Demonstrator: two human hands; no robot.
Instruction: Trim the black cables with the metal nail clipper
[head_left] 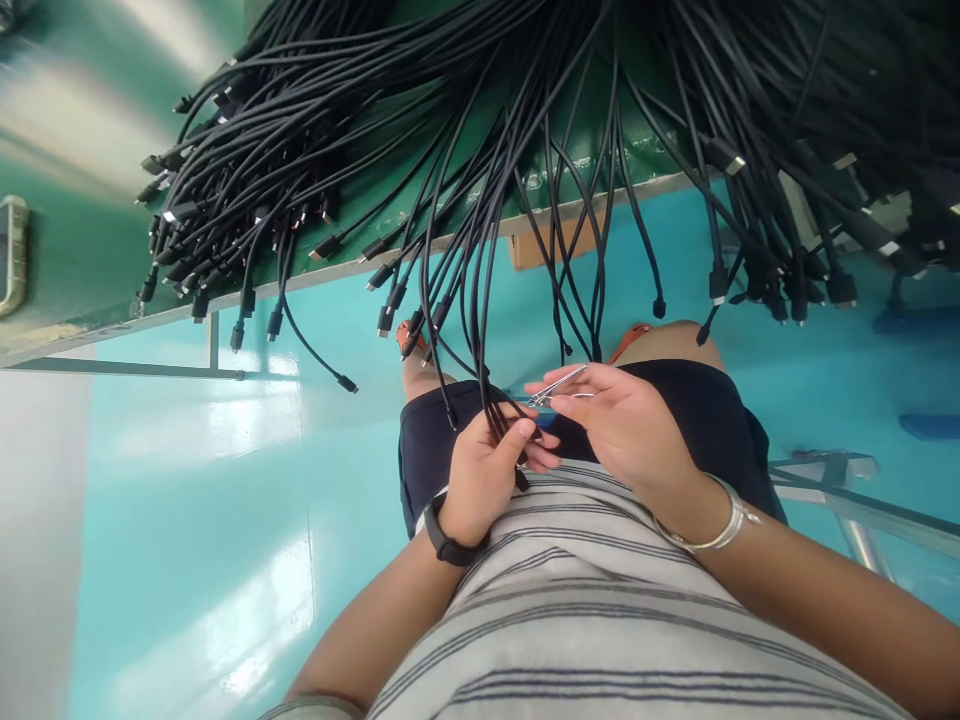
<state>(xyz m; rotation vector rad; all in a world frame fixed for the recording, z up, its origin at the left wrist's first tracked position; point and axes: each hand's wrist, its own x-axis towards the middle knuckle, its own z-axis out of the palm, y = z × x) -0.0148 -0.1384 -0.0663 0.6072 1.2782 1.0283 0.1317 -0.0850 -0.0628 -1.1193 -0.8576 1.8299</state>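
Note:
My left hand (487, 465) is closed round a bunch of black cables (480, 300) that hang from the green table edge (315, 275) down to my lap. My right hand (626, 420) pinches a thin silvery twist tie (559, 385) between thumb and fingers, its tip close to the bunch in my left hand. Both hands are over my dark shorts and striped shirt. A black band is on my left wrist and a silver bangle on my right.
A large heap of black cables with plug ends (247, 190) covers the green table and dangles over its edge. More plugs (795, 280) hang at the right. Below lies a shiny turquoise floor (187, 520). A metal frame (847, 490) stands at the right.

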